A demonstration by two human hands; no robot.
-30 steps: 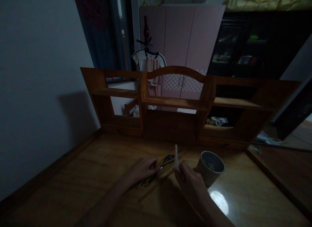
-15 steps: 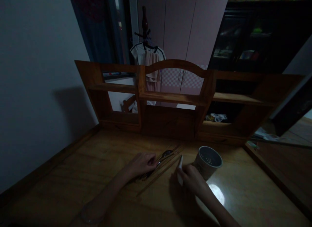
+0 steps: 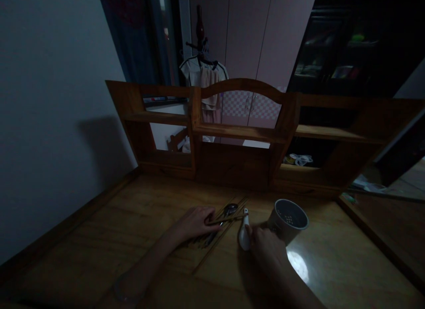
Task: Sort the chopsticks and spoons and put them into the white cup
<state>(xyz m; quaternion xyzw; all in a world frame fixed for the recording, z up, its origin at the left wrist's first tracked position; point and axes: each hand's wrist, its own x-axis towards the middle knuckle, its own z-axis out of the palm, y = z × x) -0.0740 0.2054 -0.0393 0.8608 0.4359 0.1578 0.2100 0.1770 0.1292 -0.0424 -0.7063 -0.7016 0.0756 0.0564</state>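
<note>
My left hand (image 3: pixel 199 221) is closed around chopsticks (image 3: pixel 229 219) whose tips point right, toward a white soup spoon (image 3: pixel 245 238); I cannot tell how many it holds. The fingers of my right hand (image 3: pixel 267 246) pinch the soup spoon at its side, low over the table, its handle pointing away from me. Below and beyond my left hand lies a loose pile of more chopsticks (image 3: pixel 212 251) with metal spoons (image 3: pixel 231 207) among them. A grey utensil holder (image 3: pixel 280 229) with holes in its bottom stands upright just beyond my right hand.
The wooden table (image 3: pixel 159 278) bears a wooden shelf unit (image 3: pixel 235 132) along its far edge. A wall (image 3: pixel 59 123) rises on the left. A small white bundle (image 3: pixel 303 160) sits in the right shelf. Clothes (image 3: pixel 209 79) hang behind.
My left hand has picked chopsticks up from the pile and now holds them pointing right. The soup spoon in my right hand shows more of its bowl. The view has shifted slightly.
</note>
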